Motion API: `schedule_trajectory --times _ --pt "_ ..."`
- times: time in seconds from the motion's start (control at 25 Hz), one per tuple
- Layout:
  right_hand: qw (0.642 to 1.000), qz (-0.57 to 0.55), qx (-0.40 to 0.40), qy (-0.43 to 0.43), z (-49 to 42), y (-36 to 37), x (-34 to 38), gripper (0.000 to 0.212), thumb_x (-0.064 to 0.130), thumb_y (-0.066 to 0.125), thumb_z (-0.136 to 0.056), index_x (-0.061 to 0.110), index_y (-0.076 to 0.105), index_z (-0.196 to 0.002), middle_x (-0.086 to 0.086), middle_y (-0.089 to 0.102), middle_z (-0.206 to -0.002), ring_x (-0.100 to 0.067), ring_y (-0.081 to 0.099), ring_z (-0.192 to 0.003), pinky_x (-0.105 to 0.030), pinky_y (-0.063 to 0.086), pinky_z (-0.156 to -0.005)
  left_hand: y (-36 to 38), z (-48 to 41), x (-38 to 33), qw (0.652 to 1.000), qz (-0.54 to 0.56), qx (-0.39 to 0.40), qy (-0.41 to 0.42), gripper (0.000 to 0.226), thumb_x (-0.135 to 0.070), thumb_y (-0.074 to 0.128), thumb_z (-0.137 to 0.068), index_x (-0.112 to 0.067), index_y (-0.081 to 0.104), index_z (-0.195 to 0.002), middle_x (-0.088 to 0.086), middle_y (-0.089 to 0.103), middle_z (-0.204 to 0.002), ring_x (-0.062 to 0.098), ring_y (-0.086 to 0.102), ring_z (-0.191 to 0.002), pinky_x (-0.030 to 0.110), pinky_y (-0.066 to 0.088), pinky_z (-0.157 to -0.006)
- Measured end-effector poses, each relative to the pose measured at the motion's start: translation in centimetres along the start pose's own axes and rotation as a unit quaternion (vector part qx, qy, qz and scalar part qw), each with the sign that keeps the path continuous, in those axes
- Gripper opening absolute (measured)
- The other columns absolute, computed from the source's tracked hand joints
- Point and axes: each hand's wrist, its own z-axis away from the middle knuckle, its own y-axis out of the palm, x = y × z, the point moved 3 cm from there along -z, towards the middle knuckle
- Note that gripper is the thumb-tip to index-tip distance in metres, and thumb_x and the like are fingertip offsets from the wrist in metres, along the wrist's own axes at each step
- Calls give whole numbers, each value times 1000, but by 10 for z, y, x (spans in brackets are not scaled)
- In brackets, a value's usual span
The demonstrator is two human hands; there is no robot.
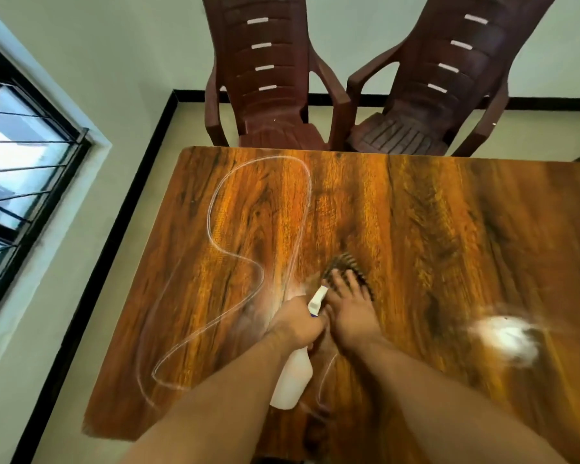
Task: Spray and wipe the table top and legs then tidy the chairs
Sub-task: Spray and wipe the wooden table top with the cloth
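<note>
A glossy wooden table top (399, 229) fills the middle of the head view. My left hand (298, 321) grips a white spray bottle (292, 380) by its neck, nozzle pointing forward over the table. My right hand (349, 313) presses flat on a dark striped cloth (345, 267) lying on the wood near the centre, fingers spread. A thin white looping trail (215, 239) of liquid runs across the left half of the table. Two brown plastic chairs stand at the far edge, one on the left (268, 95) and one on the right (449, 95).
A barred window (21, 169) is set in the wall on the left. A strip of pale floor (108, 296) lies between that wall and the table. A bright white glare patch (506, 336) shows on the table's right side.
</note>
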Motion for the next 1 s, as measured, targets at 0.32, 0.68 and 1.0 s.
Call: schedule_trajectory --times 0.32,0.68,1.0 --pt "989 -30 -43 138 84 24 -2 56 35 29 -106 34 12 -159 3 -8 -167 -24 -13 -153 -46 -2 -123 37 63 57 999 -14 31 -10 20 -37 68 -88 -23 57 -78 3 68 -83 25 67 -78 36 53 -69" --pt "989 -45 -42 135 175 65 25 59 36 30 -104 33 9 -159 3 -12 -165 -24 -17 -151 -51 2 -124 60 123 106 999 7 -15 -44 7 -22 69 -92 -18 63 -93 2 69 -88 21 69 -86 29 56 -72" --pt "949 -78 -80 296 227 77 -9 55 31 43 -102 30 31 -155 -2 8 -167 -30 0 -154 -53 9 -123 79 163 123 998 22 -37 -53 15 -19 68 -95 -15 62 -108 5 70 -87 23 73 -68 36 64 -66"
